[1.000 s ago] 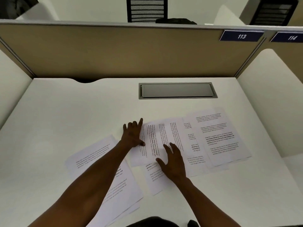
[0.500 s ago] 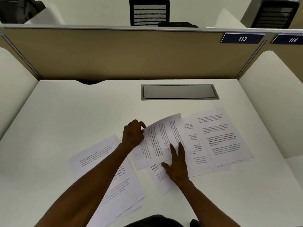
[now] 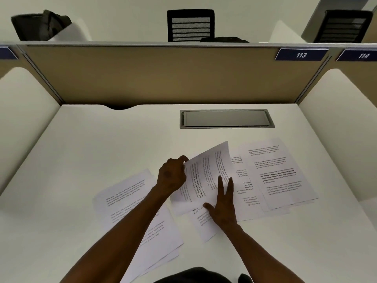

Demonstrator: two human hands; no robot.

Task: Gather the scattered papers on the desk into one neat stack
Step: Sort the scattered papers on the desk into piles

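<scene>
- My left hand [image 3: 172, 176] pinches the lifted sheet [image 3: 206, 176] by its edge, to peel it off.
- My right hand [image 3: 222, 209], fingers flat, pins the papers [image 3: 279, 174] scattered mid-desk [image 3: 102, 139].

papers [image 3: 277, 176] on desk [image 3: 102, 144], cable tray [image 3: 225, 118] behind

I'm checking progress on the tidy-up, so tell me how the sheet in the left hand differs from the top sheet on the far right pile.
The sheet in the left hand is lifted and curved at its far edge; the top sheet on the right pile lies flat. The left hand pinches the first and the right hand presses on it; nothing touches the second. Both are white printed pages overlapping other papers on the desk.
</scene>
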